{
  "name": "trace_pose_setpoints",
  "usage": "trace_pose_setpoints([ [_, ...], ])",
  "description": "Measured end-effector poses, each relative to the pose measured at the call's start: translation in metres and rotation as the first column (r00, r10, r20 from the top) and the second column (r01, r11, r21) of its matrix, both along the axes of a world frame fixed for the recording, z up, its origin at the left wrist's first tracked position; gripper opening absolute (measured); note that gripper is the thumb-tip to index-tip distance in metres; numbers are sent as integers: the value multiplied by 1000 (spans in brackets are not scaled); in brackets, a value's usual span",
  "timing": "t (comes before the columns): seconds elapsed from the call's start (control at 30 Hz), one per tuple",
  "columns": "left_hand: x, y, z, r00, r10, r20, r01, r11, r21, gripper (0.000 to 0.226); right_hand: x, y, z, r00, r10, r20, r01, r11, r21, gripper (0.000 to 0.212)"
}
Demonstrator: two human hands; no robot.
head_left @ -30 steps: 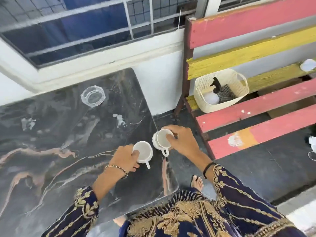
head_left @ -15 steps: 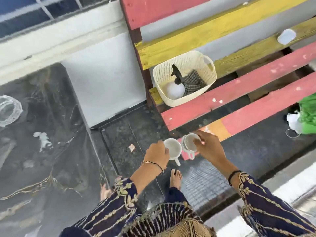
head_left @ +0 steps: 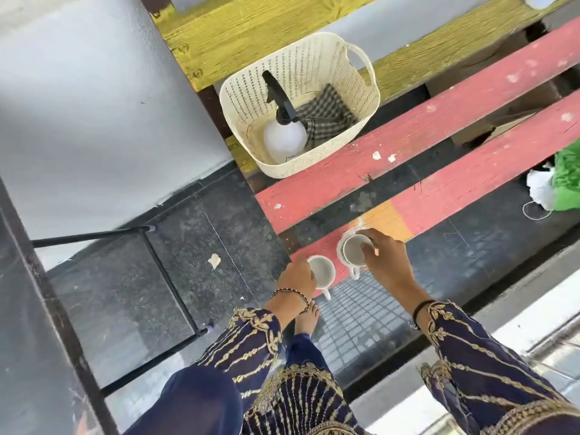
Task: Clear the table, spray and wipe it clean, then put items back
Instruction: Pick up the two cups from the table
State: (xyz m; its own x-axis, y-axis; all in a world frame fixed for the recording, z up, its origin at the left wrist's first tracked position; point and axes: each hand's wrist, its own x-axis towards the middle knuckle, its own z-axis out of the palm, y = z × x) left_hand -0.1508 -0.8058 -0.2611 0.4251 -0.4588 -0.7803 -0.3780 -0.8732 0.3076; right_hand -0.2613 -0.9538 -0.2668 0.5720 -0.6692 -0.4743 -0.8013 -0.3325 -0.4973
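Note:
My left hand [head_left: 298, 277] grips a white cup [head_left: 323, 273] by its rim, handle pointing down. A second white cup [head_left: 353, 254] is held in my right hand [head_left: 387, 265], fingers over its rim. Both cups hang just above the near end of the lowest red slat [head_left: 439, 202] of a wooden bench. Further back on the bench stands a cream plastic basket [head_left: 314, 164] holding a white spray bottle [head_left: 284, 139] with a black trigger and a checked cloth [head_left: 326, 116]. Only the dark table edge [head_left: 37, 293] shows at the far left.
The bench has red and yellow slats with gaps between them. A green bag [head_left: 568, 180] and white paper lie at the right. Black table legs [head_left: 166, 277] stand on the dark tiled floor. My bare foot [head_left: 306, 320] is below the cups.
I have turned from the table to the bench, carrying both cups away from the tabletop. The cups are now over the near bench slat and the basket looks closer.

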Motion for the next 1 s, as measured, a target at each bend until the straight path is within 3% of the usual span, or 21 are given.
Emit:
trace_pose_setpoints([
  [0.37, -7, -3, -6, 997, 78, -10, -78, 996, -44, 41, 5, -7, 1, 997, 47, -57, -45, 999, 25, 38],
  [0.67, 8, 11, 42, 990, 127, 63, -122, 989, -77, 44, 22, 11, 70, 964, 164, -209, -198, 968, -153, 38],
  [0.87, 28, 42, 99, 964, 226, 140, -198, 961, -193, 44, 60, 61, 121, 980, 200, -8, -200, 970, -139, 29],
  [1.0, 59, 87, 147, 915, 345, 210, -287, 921, -262, 45, 97, 111, 159, 935, 335, 121, -316, 937, -149, 23],
])
